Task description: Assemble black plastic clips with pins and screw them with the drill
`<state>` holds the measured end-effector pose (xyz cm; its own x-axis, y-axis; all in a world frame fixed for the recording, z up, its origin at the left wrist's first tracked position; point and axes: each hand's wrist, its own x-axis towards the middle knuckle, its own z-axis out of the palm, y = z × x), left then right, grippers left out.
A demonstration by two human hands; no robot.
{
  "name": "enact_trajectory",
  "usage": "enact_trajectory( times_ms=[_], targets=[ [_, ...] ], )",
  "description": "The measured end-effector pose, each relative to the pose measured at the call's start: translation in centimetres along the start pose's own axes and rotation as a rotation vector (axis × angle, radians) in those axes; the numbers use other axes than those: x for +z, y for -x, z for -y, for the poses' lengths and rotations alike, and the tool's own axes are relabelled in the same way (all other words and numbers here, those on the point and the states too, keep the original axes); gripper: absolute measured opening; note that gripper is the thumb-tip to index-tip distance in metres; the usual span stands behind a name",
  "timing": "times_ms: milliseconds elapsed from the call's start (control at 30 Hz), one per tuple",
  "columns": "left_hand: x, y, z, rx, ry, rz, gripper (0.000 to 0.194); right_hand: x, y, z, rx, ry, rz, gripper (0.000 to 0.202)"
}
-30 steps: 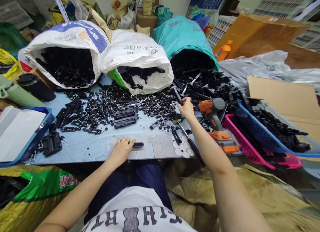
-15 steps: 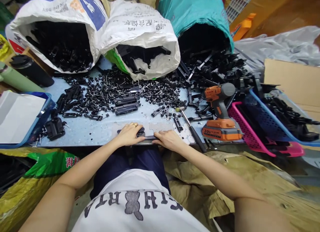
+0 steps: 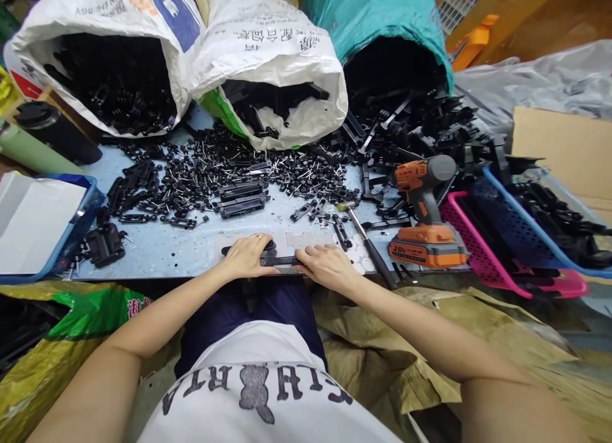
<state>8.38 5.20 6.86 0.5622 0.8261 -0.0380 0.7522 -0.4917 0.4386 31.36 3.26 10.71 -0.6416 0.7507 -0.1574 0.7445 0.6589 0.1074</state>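
Note:
At the front edge of the table, a long black plastic part (image 3: 281, 261) spans the gap between my hands. My left hand (image 3: 246, 256) is closed over its left end, fingers bent, with a ring on one finger. Another dark piece lies under and beside that hand, mostly hidden. My right hand (image 3: 327, 264) grips the right end, thumb and fingers pressed together. Several black bars (image 3: 241, 201) lie just beyond my left hand. To the right of my right hand rests a hammer (image 3: 368, 239), its dark handle pointing towards me.
A cordless drill (image 3: 425, 213) stands at right, beside pink (image 3: 471, 258) and blue baskets (image 3: 549, 242). Small black parts with metal pins (image 3: 306, 172) cover the middle. White sacks (image 3: 282, 48) and a teal sack (image 3: 377, 16) of black parts line the back. A blue tray (image 3: 90, 194) sits left.
More of the black part shows between my hands, which stay close to the same spot. The right hand's fingers have shifted slightly on its end.

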Motion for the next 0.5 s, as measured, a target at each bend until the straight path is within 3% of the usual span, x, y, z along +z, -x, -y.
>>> enact_trajectory(
  times_ms=[167, 300, 400, 500],
  targets=[
    [1.1, 0.6, 0.7, 0.068, -0.02, -0.099, 0.044, -1.0, -0.2, 0.6, 0.004, 0.042, -0.047, 0.035],
    [0.9, 0.3, 0.2, 0.058, -0.035, -0.049, 0.049, 0.2, -0.5, -0.5, 0.002, 0.019, -0.071, 0.036],
    [0.2, -2.7, -0.6, 0.116, -0.044, -0.016, 0.053, 2.6, -0.2, -2.1, -0.014, -0.039, -0.1, 0.042],
    [-0.5, -8.8, -0.9, 0.006, -0.093, -0.125, 0.032, 4.8, 0.7, -3.0, -0.016, -0.083, -0.145, 0.044]
  ],
)
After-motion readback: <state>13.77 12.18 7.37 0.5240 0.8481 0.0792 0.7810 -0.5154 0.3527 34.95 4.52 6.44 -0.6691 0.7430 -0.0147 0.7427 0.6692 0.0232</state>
